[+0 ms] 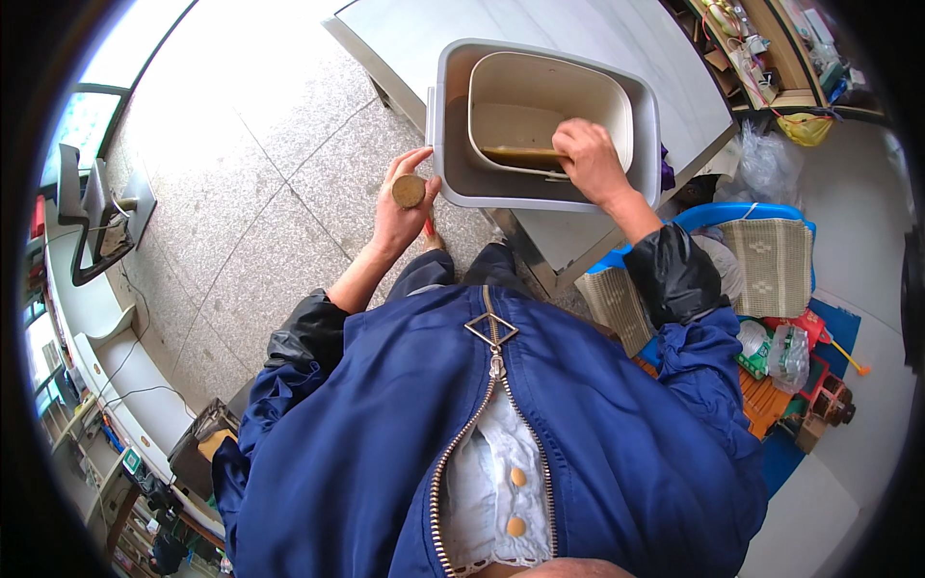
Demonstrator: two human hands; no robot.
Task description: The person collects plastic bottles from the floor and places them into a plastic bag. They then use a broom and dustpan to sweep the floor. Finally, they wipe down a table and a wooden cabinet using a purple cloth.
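A grey plastic bin (549,199) sits at the corner of a marble-patterned table, with a cream inner bucket (600,79) nested inside it. My right hand (592,159) reaches into the bucket, its fingers closed on the end of a flat olive-brown strip (524,157) along the near wall. What the strip is made of is unclear. My left hand (399,202) is left of the bin, wrapped around a stick-like object with a round brown end (408,191) facing up. Its fingertips are at the bin's outer edge; the rest of the object is hidden.
Under the bin is the table (578,22), its metal-edged corner close to my legs. A blue basket (809,246) with woven mats stands right, beside toys and plastic bags. Open shelves (773,58) hold clutter at upper right. A grey chair (94,209) is far left on the speckled floor.
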